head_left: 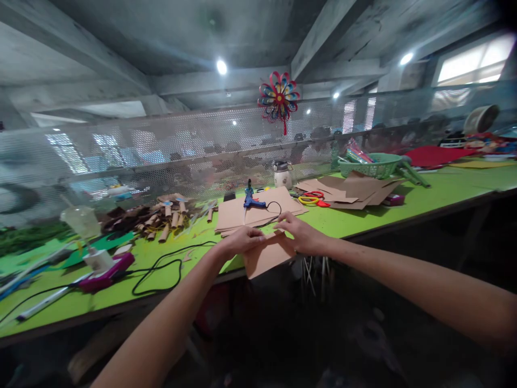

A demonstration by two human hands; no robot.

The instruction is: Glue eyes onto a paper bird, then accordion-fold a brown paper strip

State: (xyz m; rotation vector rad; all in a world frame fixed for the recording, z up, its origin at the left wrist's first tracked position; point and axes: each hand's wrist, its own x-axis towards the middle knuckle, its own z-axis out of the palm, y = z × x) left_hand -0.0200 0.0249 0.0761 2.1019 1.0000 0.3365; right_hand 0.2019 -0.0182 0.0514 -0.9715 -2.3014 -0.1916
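Observation:
A sheet of brown cardboard (270, 256) hangs over the front edge of the green table between my hands. My left hand (244, 241) pinches its upper left part, thumb lying along the top. At the upper right edge, my right hand (301, 234) grips the same sheet, with its fingers bent over a narrow strip that looks folded. Just behind them, a blue glue gun (253, 202) rests on a stack of brown cardboard sheets (230, 215). Scissors with red and yellow handles (310, 199) lie to the right of that stack.
Rolled brown cardboard tubes (163, 231) are heaped at left. Nearer, a purple power strip (107, 273) trails a black cable (180, 264). More cut cardboard (363, 195) and a green basket (369, 168) stand at right. A white jar (283, 177) sits before the perforated metal screen (181, 156).

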